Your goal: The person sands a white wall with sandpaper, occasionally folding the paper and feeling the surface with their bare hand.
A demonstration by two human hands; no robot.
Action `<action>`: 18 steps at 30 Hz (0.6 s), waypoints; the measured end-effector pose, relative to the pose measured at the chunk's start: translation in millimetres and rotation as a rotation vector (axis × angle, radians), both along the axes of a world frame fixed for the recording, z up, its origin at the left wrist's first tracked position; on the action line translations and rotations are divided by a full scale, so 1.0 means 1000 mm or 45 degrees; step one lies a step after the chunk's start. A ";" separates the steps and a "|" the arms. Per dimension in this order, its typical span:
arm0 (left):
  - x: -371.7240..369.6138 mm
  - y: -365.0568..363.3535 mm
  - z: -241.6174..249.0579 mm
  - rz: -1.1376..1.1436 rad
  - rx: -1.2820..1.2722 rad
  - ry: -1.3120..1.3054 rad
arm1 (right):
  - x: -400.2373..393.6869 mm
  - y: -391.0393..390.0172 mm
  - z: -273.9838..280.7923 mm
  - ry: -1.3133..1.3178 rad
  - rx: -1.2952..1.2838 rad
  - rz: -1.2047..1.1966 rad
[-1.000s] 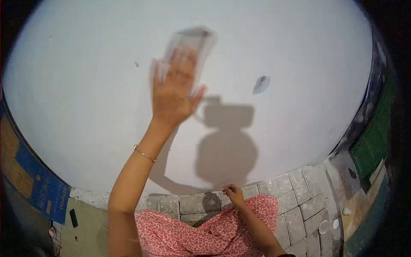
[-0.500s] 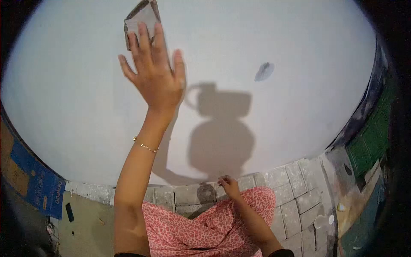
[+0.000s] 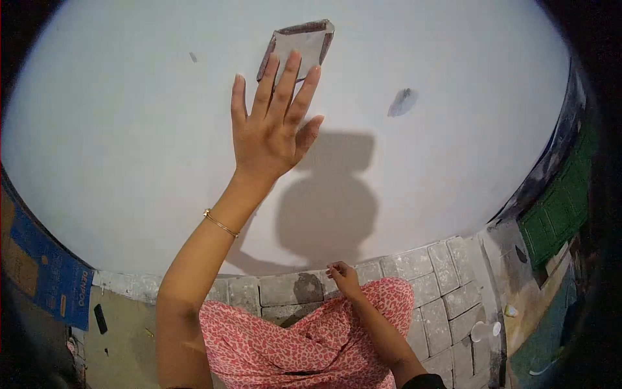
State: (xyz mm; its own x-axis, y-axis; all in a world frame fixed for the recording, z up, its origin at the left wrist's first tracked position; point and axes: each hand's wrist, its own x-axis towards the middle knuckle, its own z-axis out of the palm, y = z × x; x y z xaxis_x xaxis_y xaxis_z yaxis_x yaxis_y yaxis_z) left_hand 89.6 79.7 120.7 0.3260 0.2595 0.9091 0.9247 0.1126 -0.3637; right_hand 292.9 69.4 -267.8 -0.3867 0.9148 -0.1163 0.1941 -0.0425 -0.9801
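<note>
My left hand (image 3: 271, 129) reaches up the white wall (image 3: 162, 142) with its fingers spread and flat. Its fingertips press on a folded piece of what looks like sandpaper (image 3: 304, 48), pale on the outside with dark brown edges. Part of the sheet is hidden under the fingers. My right hand (image 3: 345, 279) hangs by the right knee, fingers loosely curled and a little apart, and I see nothing in it. A grey patch (image 3: 403, 102) marks the wall to the right of the sandpaper.
A strip of grey bricks (image 3: 278, 290) runs along the foot of the wall. A blue cardboard box (image 3: 65, 288) stands at the left. On the right are a green panel (image 3: 551, 227) and a small white cup-like object (image 3: 481, 332). A dark flat object (image 3: 100, 319) lies on the floor.
My left hand has slid right and a little down across the wall, and the sandpaper moved with it. A small grey mark now shows at the upper left. My right hand stays by the knee.
</note>
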 end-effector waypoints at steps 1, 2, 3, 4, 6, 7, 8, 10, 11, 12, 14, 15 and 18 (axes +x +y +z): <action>0.001 -0.001 0.001 0.002 -0.010 -0.005 | 0.000 0.002 -0.005 0.007 0.009 -0.001; 0.002 -0.003 0.001 0.000 -0.004 0.001 | -0.001 0.004 -0.014 0.017 0.031 0.006; 0.003 -0.004 0.002 0.008 -0.017 -0.012 | -0.001 0.006 -0.023 0.027 0.054 0.013; 0.004 -0.005 0.003 0.017 -0.033 -0.026 | -0.001 0.005 -0.018 0.032 0.057 0.010; 0.003 -0.004 0.002 0.016 -0.020 -0.010 | 0.001 -0.002 0.001 0.016 0.029 0.014; 0.003 -0.003 0.002 0.019 -0.006 -0.001 | 0.001 0.000 -0.004 0.019 0.031 0.012; 0.003 -0.002 0.002 0.018 -0.005 0.001 | 0.000 0.001 -0.009 -0.001 0.034 0.010; 0.003 -0.002 0.001 -0.002 0.002 -0.006 | 0.000 0.002 -0.014 -0.022 0.037 0.008; 0.003 -0.002 0.001 -0.004 0.001 -0.006 | 0.000 0.001 -0.014 0.011 0.021 0.001; 0.003 -0.002 0.001 0.007 -0.008 -0.009 | 0.000 0.001 -0.014 0.044 0.004 -0.006; 0.003 -0.002 0.001 0.017 -0.020 -0.014 | 0.001 0.001 -0.009 0.000 0.029 0.006; 0.003 -0.002 0.001 0.010 -0.017 -0.013 | 0.001 0.001 -0.007 -0.043 0.057 0.018; 0.002 -0.001 0.001 -0.003 -0.016 -0.016 | 0.001 0.000 -0.002 -0.006 0.060 0.004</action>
